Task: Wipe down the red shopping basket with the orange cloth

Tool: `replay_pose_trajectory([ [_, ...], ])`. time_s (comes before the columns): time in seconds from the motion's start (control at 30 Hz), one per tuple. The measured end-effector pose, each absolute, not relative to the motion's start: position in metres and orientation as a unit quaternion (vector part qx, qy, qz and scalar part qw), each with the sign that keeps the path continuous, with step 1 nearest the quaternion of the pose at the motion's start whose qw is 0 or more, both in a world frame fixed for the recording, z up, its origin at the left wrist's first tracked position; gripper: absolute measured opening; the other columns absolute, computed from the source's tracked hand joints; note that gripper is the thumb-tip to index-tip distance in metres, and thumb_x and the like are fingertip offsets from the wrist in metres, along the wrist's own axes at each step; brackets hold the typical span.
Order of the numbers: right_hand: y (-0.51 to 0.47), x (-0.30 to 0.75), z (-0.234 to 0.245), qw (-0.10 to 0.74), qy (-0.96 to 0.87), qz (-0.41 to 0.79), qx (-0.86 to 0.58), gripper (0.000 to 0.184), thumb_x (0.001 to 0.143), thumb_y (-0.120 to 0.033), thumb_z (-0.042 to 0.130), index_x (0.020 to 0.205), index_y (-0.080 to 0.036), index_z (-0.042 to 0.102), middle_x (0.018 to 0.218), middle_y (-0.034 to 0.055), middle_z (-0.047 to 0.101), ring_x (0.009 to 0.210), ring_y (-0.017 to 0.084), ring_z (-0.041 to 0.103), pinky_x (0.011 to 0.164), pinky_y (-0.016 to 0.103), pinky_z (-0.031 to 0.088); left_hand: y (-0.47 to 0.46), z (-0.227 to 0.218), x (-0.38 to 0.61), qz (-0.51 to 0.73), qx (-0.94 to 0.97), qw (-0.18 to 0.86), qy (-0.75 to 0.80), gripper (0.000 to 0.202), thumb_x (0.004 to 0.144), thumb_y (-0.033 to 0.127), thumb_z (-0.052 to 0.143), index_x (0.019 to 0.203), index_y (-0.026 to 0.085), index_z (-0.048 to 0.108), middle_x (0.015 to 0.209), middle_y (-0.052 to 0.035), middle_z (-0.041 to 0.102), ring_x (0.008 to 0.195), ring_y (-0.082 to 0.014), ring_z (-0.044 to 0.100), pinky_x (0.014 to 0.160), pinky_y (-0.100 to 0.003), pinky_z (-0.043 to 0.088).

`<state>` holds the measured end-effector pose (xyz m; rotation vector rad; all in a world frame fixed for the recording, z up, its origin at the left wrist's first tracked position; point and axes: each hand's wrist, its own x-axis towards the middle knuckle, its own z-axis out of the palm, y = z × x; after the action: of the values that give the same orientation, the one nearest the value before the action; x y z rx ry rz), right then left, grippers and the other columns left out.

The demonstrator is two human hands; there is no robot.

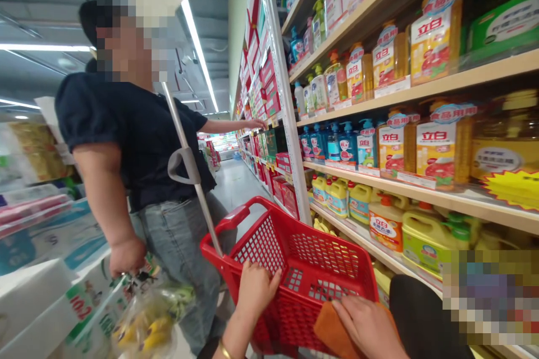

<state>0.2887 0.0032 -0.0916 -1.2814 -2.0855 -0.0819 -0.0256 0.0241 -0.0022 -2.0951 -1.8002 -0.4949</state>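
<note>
The left grip (255,291) is lying against the red basket (290,258), its fingers spreading over the mesh, and I cannot tell whether it is closed. A gold bangle (224,349) is circling that wrist. The right grip (366,328) is pressing on an orange cloth (330,331) at the basket's near edge, though whether it is closed on the cloth is unclear. The basket's grey handle (185,165) is rising past another person (135,140), who is reaching toward a shelf (421,190) of bottles and carrying a bag of bananas (151,320).
</note>
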Motion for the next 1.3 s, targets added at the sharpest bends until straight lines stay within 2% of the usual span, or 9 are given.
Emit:
replay_pose_trajectory([
  [0.3, 0.038, 0.306, -0.072, 0.297, -0.815, -0.032, -0.497, 0.065, 0.115, -0.048, 0.029, 0.081, -0.025, 0.079, 0.085, 0.0059, 0.082, 0.080, 0.023, 0.077, 0.076, 0.034, 0.053, 0.002, 0.002, -0.012, -0.166, -0.756, 0.139, -0.618, 0.063, 0.110, 0.059, 0.039, 0.079, 0.021, 0.079, 0.082, -0.0129, 0.079, 0.089, -0.0297, 0.073, 0.095, -0.048, 0.041],
  [0.37, 0.053, 0.317, -0.071, 0.306, -0.809, -0.031, -0.500, 0.069, 0.116, -0.047, 0.025, 0.082, -0.023, 0.080, 0.089, 0.0079, 0.083, 0.083, 0.023, 0.077, 0.080, 0.034, 0.052, -0.004, 0.004, -0.006, -0.166, -0.771, 0.129, -0.601, 0.052, 0.110, 0.058, 0.043, 0.109, 0.022, 0.081, 0.107, -0.0119, 0.083, 0.101, -0.0293, 0.073, 0.098, -0.047, 0.043],
  [0.43, 0.067, 0.327, -0.068, 0.313, -0.802, -0.030, -0.508, 0.071, 0.116, -0.047, 0.023, 0.082, -0.020, 0.080, 0.089, 0.0101, 0.082, 0.084, 0.023, 0.076, 0.084, 0.035, 0.050, -0.010, 0.006, -0.006, -0.170, -0.793, 0.121, -0.572, 0.048, 0.109, 0.055, 0.048, 0.139, 0.025, 0.070, 0.143, -0.0104, 0.073, 0.122, -0.0282, 0.069, 0.108, -0.046, 0.042],
  [0.53, 0.078, 0.328, -0.061, 0.327, -0.783, -0.035, -0.528, 0.069, 0.116, -0.048, 0.025, 0.085, -0.017, 0.079, 0.087, 0.0124, 0.081, 0.087, 0.026, 0.074, 0.092, 0.039, 0.047, -0.020, 0.010, -0.014, -0.210, -0.797, 0.141, -0.548, 0.049, 0.109, 0.047, 0.051, 0.152, 0.025, 0.061, 0.161, -0.0100, 0.059, 0.141, -0.0306, 0.059, 0.123, -0.051, 0.033],
  [0.63, 0.074, 0.298, -0.057, 0.339, -0.773, -0.040, -0.534, 0.059, 0.115, -0.050, 0.034, 0.100, -0.017, 0.079, 0.101, 0.0144, 0.082, 0.102, 0.031, 0.072, 0.104, 0.046, 0.043, -0.026, 0.016, -0.020, -0.224, -0.779, 0.166, -0.561, 0.045, 0.108, 0.040, 0.053, 0.150, 0.027, 0.063, 0.157, -0.0113, 0.063, 0.144, -0.0342, 0.057, 0.125, -0.055, 0.030],
  [0.77, 0.059, 0.225, -0.058, 0.337, -0.810, -0.017, -0.479, 0.044, 0.112, -0.053, 0.048, 0.125, -0.023, 0.077, 0.126, 0.0098, 0.080, 0.121, 0.027, 0.069, 0.114, 0.043, 0.042, -0.025, 0.022, -0.010, -0.166, -0.780, 0.164, -0.580, 0.039, 0.108, 0.044, 0.050, 0.130, 0.020, 0.073, 0.123, -0.0152, 0.079, 0.110, -0.0332, 0.070, 0.102, -0.050, 0.045],
  [0.9, 0.054, 0.195, -0.056, 0.321, -0.857, 0.006, -0.403, 0.043, 0.114, -0.045, 0.045, 0.149, -0.029, 0.066, 0.147, 0.0019, 0.072, 0.140, 0.020, 0.063, 0.119, 0.037, 0.043, -0.027, 0.021, -0.002, -0.184, -0.760, 0.183, -0.596, 0.033, 0.108, 0.038, 0.049, 0.097, 0.022, 0.074, 0.092, -0.0108, 0.078, 0.092, -0.0287, 0.068, 0.114, -0.051, 0.038],
  [1.1, 0.081, 0.243, -0.049, 0.272, -0.814, 0.007, -0.513, 0.052, 0.116, -0.042, 0.035, 0.126, -0.019, 0.081, 0.135, 0.0105, 0.078, 0.136, 0.027, 0.067, 0.118, 0.044, 0.045, -0.030, 0.013, -0.006, -0.224, -0.748, 0.190, -0.596, 0.030, 0.109, 0.037, 0.049, 0.095, 0.024, 0.073, 0.091, -0.0074, 0.077, 0.094, -0.0267, 0.067, 0.124, -0.052, 0.028],
  [1.3, 0.096, 0.255, -0.044, 0.251, -0.800, 0.004, -0.545, 0.062, 0.116, -0.049, 0.032, 0.106, -0.023, 0.087, 0.114, 0.0092, 0.085, 0.116, 0.025, 0.075, 0.107, 0.039, 0.046, -0.023, 0.008, 0.007, -0.236, -0.740, 0.196, -0.598, 0.030, 0.110, 0.035, 0.048, 0.096, 0.023, 0.072, 0.093, -0.0082, 0.077, 0.094, -0.0270, 0.066, 0.121, -0.052, 0.031],
])
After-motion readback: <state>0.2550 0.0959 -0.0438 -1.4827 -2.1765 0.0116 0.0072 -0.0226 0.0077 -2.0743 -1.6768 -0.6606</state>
